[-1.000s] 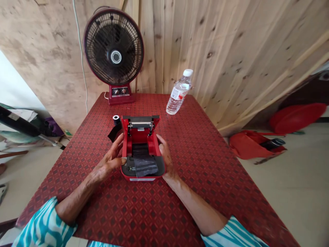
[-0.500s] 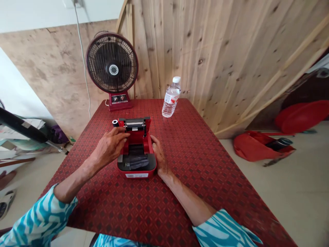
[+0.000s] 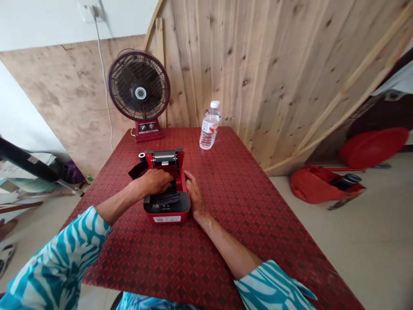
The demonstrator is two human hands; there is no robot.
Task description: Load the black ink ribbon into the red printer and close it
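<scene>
A small red and black label printer [image 3: 168,218] stands on the table with its lid [image 3: 164,159] raised. My left hand [image 3: 156,181] reaches over its left wall into the compartment. The fingers are curled down together, and what they pinch is hidden. My right hand [image 3: 196,198] grips the printer's right side, thumb near the upper edge. Dark, crumpled strip material [image 3: 166,199] lies across the black front part. Left of the lid is a small black roll [image 3: 142,157] with a white core, and a dark flat piece [image 3: 137,171] shows beside my left hand.
A dark red fan [image 3: 140,92] stands at the table's back left, its cord running up the wall. A clear water bottle [image 3: 210,127] stands at the back right. The patterned red table [image 3: 245,206] meets a wooden panel. A red bag [image 3: 311,185] lies on the floor at right.
My left hand has moved from beside the raised lid down and right into the compartment. The dark flat piece at left has come into sight. My right hand stays on the printer's side.
</scene>
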